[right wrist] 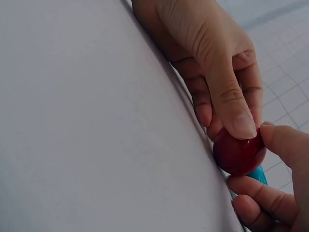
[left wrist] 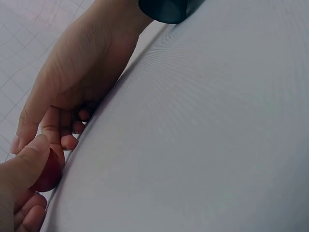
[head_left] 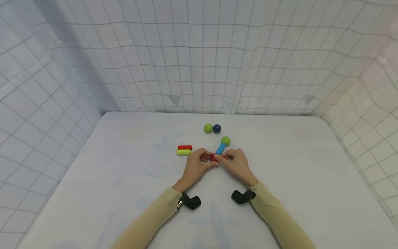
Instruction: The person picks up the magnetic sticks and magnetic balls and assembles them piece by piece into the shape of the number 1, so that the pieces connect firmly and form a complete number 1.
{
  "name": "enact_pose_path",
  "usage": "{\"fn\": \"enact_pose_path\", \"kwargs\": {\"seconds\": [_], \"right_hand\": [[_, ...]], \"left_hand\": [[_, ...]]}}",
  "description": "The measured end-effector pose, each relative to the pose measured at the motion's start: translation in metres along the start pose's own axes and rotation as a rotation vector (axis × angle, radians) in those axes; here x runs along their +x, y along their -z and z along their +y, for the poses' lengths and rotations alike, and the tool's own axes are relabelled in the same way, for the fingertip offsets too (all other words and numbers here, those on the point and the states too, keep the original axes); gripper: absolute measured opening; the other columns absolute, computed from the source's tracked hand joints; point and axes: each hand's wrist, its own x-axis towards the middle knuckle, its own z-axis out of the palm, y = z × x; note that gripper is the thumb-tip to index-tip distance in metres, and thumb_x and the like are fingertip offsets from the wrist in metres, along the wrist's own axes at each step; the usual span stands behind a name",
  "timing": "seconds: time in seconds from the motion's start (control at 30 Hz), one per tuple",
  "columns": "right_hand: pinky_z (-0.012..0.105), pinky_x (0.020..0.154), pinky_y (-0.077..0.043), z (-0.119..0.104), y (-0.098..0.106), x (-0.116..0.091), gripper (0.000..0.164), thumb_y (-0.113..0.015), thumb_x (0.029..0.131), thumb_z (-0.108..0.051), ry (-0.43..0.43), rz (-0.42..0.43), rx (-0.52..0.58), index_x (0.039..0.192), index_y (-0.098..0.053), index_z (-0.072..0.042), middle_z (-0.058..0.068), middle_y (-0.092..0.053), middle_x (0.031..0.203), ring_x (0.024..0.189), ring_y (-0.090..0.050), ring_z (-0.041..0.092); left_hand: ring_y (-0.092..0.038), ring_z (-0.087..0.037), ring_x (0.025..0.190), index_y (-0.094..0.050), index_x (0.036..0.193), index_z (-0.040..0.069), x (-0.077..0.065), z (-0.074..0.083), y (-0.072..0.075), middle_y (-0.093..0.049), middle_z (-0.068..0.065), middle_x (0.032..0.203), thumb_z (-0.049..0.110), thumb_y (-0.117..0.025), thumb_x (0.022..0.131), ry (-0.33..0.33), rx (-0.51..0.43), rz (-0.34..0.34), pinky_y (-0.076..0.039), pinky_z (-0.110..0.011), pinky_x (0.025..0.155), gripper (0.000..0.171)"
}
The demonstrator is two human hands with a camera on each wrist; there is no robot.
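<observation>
A glossy red ball (head_left: pixel 213 157) sits between both hands at the table's middle. My left hand (head_left: pixel 196 166) pinches it, with the thumb on its near face, as the right wrist view shows on the ball (right wrist: pixel 236 157). Thumb and fingers of my right hand (head_left: pixel 237 165) grip the same ball from the other side. Just beyond it a short blue rod (head_left: pixel 220 148) slants away to a green ball (head_left: pixel 225 140), touching it. Fingers partly hide where rod and red ball meet.
Left of the hands, a red rod (head_left: pixel 185 147) and a yellow-green rod (head_left: pixel 184 152) lie side by side. Farther back, another green ball (head_left: pixel 208 128) stands beside a dark blue ball (head_left: pixel 217 128). White netted walls (head_left: pixel 211 69) enclose the white table (head_left: pixel 295 173).
</observation>
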Motion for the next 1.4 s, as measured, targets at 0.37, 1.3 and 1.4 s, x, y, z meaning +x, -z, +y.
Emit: {"fn": "enact_pose_path", "kwargs": {"seconds": [0.37,1.3,1.4], "right_hand": [[0.033,0.058,-0.031,-0.002,0.001,0.000,0.029,-0.075,0.080,-0.042,0.020,0.004,-0.038,0.069,-0.071,-0.016,-0.009,-0.054,0.058,0.063,-0.041,0.018],[0.034,0.061,-0.035,0.029,0.012,0.018,0.031,-0.073,0.081,-0.044,-0.065,0.004,-0.041,0.089,-0.076,-0.015,-0.001,-0.056,0.073,0.069,-0.044,0.018],[0.034,0.061,-0.035,0.029,0.012,0.018,0.033,-0.073,0.081,-0.045,-0.067,0.002,-0.038,0.090,-0.076,-0.014,0.000,-0.056,0.074,0.069,-0.044,0.018]], "left_hand": [[-0.062,-0.010,0.076,-0.068,0.096,0.010,0.002,-0.002,-0.001,-0.068,0.003,0.089,0.019,-0.083,0.074,-0.021,-0.035,-0.018,-0.052,-0.023,0.067,0.027],[-0.055,-0.019,0.086,-0.070,0.093,0.011,-0.010,0.000,0.047,-0.063,-0.002,0.093,0.014,-0.077,0.081,-0.117,0.390,0.149,-0.046,-0.034,0.076,0.014],[-0.053,-0.023,0.090,-0.069,0.092,0.010,-0.008,-0.007,0.058,-0.062,-0.004,0.095,0.012,-0.077,0.080,-0.135,0.442,0.171,-0.045,-0.037,0.080,0.014]]}}
